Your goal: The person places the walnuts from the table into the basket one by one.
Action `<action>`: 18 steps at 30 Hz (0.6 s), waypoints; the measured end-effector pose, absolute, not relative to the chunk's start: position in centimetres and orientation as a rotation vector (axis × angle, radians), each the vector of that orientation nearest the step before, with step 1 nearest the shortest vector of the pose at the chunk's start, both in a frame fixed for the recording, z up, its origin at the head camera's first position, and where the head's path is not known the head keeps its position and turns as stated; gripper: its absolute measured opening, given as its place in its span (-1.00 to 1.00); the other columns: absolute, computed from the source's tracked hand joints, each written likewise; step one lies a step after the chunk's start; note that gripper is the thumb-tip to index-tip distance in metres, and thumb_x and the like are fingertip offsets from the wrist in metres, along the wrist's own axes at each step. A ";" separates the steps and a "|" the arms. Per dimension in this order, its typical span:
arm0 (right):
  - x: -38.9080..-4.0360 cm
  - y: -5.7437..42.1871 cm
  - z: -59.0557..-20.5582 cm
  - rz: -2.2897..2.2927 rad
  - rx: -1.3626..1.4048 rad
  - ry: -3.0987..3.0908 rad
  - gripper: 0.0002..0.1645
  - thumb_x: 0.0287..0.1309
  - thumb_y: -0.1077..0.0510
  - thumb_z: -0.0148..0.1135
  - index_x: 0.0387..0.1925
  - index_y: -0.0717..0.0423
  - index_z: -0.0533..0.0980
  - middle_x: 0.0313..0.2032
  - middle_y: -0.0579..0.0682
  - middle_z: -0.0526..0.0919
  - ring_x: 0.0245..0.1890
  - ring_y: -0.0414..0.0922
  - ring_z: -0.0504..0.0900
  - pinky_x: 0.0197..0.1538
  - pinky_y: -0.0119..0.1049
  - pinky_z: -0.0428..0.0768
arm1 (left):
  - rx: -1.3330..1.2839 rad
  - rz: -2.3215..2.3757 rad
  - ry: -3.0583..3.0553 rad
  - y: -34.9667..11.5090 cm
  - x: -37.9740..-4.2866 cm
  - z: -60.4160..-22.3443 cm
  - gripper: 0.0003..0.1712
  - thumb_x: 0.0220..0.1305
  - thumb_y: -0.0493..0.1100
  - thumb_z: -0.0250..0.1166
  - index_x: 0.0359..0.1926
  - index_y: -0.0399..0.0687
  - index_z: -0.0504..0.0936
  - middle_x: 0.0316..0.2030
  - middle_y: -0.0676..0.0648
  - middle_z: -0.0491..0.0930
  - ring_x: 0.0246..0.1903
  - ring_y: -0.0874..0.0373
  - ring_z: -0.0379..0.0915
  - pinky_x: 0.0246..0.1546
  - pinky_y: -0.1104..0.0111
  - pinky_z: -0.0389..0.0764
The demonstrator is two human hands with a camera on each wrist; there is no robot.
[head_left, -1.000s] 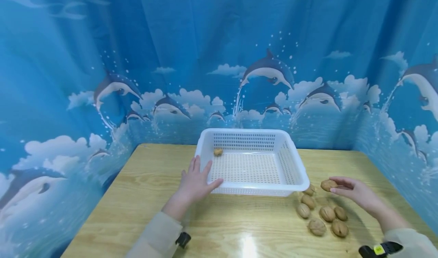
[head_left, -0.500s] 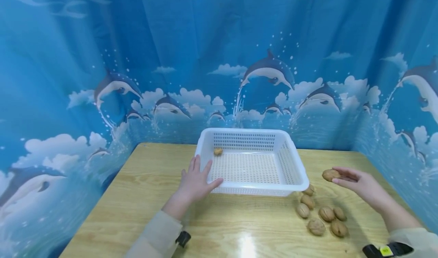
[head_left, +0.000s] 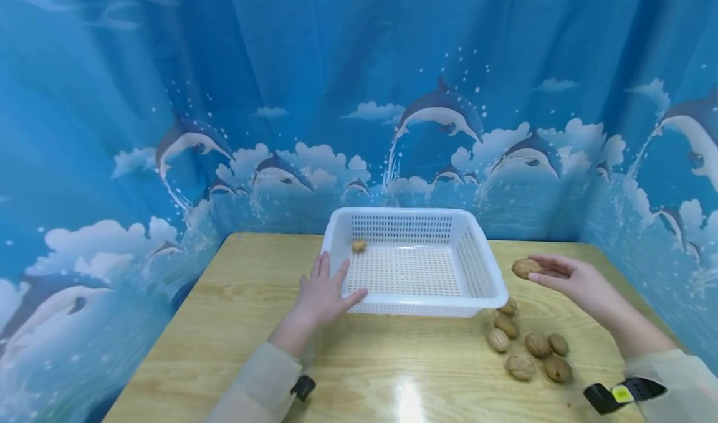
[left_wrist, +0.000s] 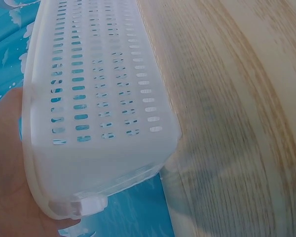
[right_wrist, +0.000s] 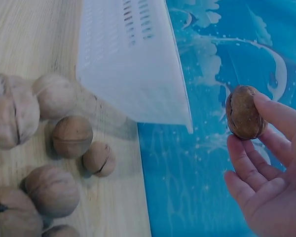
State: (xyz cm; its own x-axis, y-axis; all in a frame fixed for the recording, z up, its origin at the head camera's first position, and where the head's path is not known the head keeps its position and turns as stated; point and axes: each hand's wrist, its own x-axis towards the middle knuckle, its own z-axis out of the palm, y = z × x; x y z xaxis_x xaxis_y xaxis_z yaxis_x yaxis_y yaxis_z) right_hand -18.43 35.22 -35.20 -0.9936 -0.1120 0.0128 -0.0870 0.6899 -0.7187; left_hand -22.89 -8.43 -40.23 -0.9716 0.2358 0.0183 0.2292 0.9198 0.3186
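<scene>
Between thumb and fingertips, my right hand (head_left: 578,286) pinches a brown walnut (head_left: 525,268) (right_wrist: 245,112) in the air, just right of the white plastic basket (head_left: 426,302). With fingers spread and straight, my left hand (head_left: 320,293) rests on the basket's left front corner, thumb lying over the front rim. The left wrist view has the basket's slotted side wall (left_wrist: 93,158) close up, with part of that hand at its rim. One small walnut (head_left: 359,245) lies inside the basket at the back left. Several loose walnuts (head_left: 538,345) are on the table below my right hand.
The wooden table (head_left: 224,336) carries the basket near its far edge. Behind and at both sides hangs a blue curtain (head_left: 336,86) printed with dolphins. One walnut (head_left: 509,306) sits close against the basket's right front corner.
My right hand has lifted the walnut higher and moved it left toward the basket's right rim. The left hand stays on the basket.
</scene>
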 end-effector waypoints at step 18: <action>-21.3 30.6 -34.6 -1.306 -0.261 2.767 -0.16 0.22 -0.15 0.14 0.32 0.32 0.18 0.22 0.35 0.31 0.16 0.25 0.36 0.10 0.13 0.41 | 0.359 0.525 3.059 -8.3 -22.9 -40.5 -0.04 0.15 0.47 -0.02 0.44 0.10 0.06 0.43 -0.25 -0.32 0.39 -0.18 -0.49 0.20 -0.30 -0.10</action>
